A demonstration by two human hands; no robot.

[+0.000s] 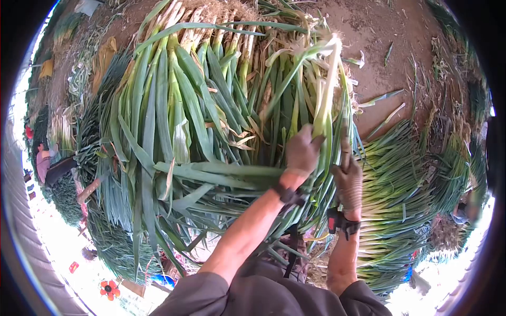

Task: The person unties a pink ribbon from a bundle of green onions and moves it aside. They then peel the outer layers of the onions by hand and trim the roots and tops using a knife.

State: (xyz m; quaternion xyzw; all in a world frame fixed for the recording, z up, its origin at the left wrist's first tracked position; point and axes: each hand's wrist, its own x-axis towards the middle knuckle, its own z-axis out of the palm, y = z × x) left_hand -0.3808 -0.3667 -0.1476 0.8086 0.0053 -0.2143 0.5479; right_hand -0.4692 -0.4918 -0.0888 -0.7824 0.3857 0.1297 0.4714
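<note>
A large heap of green onions (190, 100) lies in front of me, roots at the top and green leaves toward my body. My left hand (304, 152), in a brownish glove, is closed round the stalk of a green onion (328, 89) whose pale root end points up. Just to its right, my right hand (349, 184), also gloved, is raised beside the same leaves with at least one finger pointing up. Whether it grips anything is unclear. Both wrists wear dark bands.
A neat stack of green onions (395, 205) lies to the right. Brown soil (382, 68) with loose leaf scraps stretches beyond the heap. At the far left a person (44, 160) in pink is near more onions. A red flower-shaped object (110, 289) is at lower left.
</note>
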